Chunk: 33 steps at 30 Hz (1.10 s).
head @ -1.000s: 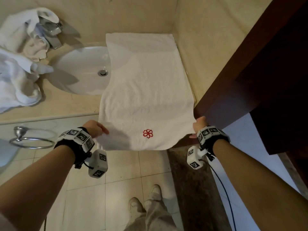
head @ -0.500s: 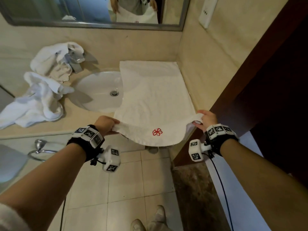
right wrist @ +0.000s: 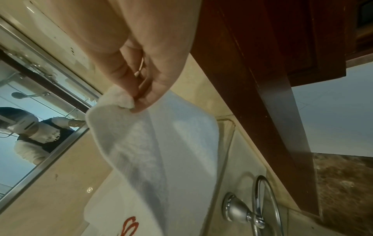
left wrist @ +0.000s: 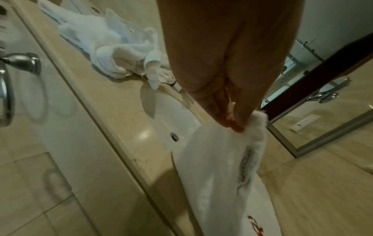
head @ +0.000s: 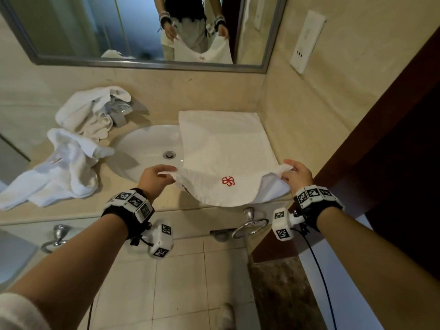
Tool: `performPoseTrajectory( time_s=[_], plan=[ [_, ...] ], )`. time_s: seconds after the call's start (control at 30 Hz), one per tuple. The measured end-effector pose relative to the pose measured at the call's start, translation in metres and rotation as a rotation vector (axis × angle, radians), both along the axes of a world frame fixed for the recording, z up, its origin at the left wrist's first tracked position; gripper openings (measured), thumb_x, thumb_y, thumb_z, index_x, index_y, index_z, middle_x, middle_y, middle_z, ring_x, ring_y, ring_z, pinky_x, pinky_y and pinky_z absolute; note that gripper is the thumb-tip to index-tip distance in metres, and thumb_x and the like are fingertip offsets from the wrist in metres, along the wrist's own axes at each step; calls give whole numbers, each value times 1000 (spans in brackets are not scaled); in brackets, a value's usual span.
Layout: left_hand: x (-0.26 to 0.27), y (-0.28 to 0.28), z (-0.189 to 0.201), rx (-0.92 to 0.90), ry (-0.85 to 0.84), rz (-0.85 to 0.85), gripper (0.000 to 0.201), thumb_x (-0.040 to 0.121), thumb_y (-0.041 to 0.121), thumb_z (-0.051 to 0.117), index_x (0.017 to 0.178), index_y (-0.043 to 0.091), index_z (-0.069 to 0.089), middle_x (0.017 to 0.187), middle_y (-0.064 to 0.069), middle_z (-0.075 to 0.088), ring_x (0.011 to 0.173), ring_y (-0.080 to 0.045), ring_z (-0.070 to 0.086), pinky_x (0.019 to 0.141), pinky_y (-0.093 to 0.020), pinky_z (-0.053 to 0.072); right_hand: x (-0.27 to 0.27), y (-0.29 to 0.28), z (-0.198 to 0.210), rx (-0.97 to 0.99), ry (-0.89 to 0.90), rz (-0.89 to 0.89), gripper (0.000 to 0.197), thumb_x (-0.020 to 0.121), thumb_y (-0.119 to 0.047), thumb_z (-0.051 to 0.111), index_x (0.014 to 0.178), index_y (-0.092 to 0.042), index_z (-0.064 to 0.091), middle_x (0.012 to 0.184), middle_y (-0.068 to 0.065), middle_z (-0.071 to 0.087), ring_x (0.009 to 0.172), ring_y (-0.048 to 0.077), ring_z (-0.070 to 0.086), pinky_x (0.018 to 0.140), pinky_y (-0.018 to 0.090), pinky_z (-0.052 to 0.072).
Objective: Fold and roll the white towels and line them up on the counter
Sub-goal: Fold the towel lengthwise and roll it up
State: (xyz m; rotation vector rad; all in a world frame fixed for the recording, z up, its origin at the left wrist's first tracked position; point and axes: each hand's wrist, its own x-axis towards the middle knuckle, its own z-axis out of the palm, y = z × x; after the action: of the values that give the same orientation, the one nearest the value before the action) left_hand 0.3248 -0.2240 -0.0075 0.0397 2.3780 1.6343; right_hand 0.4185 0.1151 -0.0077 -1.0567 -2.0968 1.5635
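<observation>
Where beige counter [head: 59, 210] meets wall, sink [head: 147, 148], mirror [head: 95, 32], towel [head: 226, 144] spread.

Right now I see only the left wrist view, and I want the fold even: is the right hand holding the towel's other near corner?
Observer: Yes. The right hand pinches the near right corner of the towel, raised above the counter edge.
Operator: Where is the towel's far end?
Observer: It lies flat, reaching the back wall in the right corner, with its left side over the sink.
Operator: Anything under the right hand?
Observer: A chrome towel ring on the counter front, just below the towel's sagging near edge.
</observation>
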Motion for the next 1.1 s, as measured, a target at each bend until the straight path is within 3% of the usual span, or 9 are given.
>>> performPoseTrajectory(
  time_s=[0.07, 0.2, 0.33, 0.5, 0.6, 0.7, 0.83, 0.97, 1.1],
  plan=[
    [-12, 4, 2, 15, -4, 32, 12, 77, 3, 71, 79, 13, 65, 76, -6, 63, 71, -17, 57, 69, -22, 45, -11, 3, 1, -36, 5, 9, 44, 81, 14, 55, 122, -3, 58, 82, 8, 54, 83, 26, 59, 82, 29, 53],
    [-39, 16, 3, -1, 71, 61, 20, 80, 12, 71, 67, 16, 56, 74, 1, 54, 70, -20, 51, 68, -27, 40, -34, 10, 2, -133, 81, -2, 34, 86, 9, 57, 119, 6, 56, 77, 7, 49, 70, 17, 53, 52, 5, 50],
    [-76, 30, -4, -14, 120, 125, 30, 86, 10, 62, 64, 19, 45, 72, 0, 50, 76, -21, 50, 68, -26, 38, -63, 26, -4, 0, 59, -43, 16, 90, -13, 60, 98, 0, 62, 64, 1, 47, 66, 22, 45, 52, 20, 41],
    [-137, 54, -13, -23, 130, 214, 27, 90, 15, 55, 68, 24, 42, 69, 2, 48, 75, -21, 47, 59, -28, 37, -123, 61, -12, 65, 43, -39, 10, 87, -17, 62, 83, -9, 58, 66, 2, 46, 75, 20, 43, 68, 26, 36],
    [-179, 72, -13, -22, 130, 263, 17, 90, 16, 54, 76, 20, 47, 77, -9, 55, 75, -22, 50, 68, -32, 41, -169, 83, -16, 114, 35, -29, 13, 87, -17, 62, 80, -9, 55, 66, 3, 41, 69, 20, 39, 66, 26, 33],
    [-220, 86, -12, -94, 107, 301, 14, 91, 17, 54, 102, 10, 58, 91, -13, 61, 83, -28, 58, 81, -39, 49, -211, 98, -15, 138, 35, -15, 25, 88, -13, 60, 69, -8, 45, 61, 5, 34, 66, 19, 33, 57, 26, 27],
    [-268, 107, -15, -136, 94, 398, 25, 91, 19, 52, 112, 6, 58, 107, -22, 65, 99, -37, 62, 86, -41, 49, -267, 107, -12, 207, -17, 86, 25, 89, -18, 58, 70, -7, 45, 70, 13, 40, 66, 21, 38, 62, 30, 34],
    [-296, 121, -17, -156, 69, 442, 29, 94, 18, 47, 118, 3, 54, 115, -21, 61, 92, -29, 56, 76, -30, 40, -308, 111, -20, 196, -14, 59, 25, 90, -18, 55, 71, -7, 44, 71, 13, 38, 67, 21, 36, 61, 29, 34],
    [-327, 124, -21, -128, 62, 470, 32, 96, 19, 46, 122, 0, 51, 122, -23, 57, 110, -36, 55, 84, -33, 42, -335, 116, -21, 234, -89, 65, 29, 95, -20, 46, 93, 8, 56, 83, 14, 51, 77, 22, 46, 67, 26, 34]
  ],
)
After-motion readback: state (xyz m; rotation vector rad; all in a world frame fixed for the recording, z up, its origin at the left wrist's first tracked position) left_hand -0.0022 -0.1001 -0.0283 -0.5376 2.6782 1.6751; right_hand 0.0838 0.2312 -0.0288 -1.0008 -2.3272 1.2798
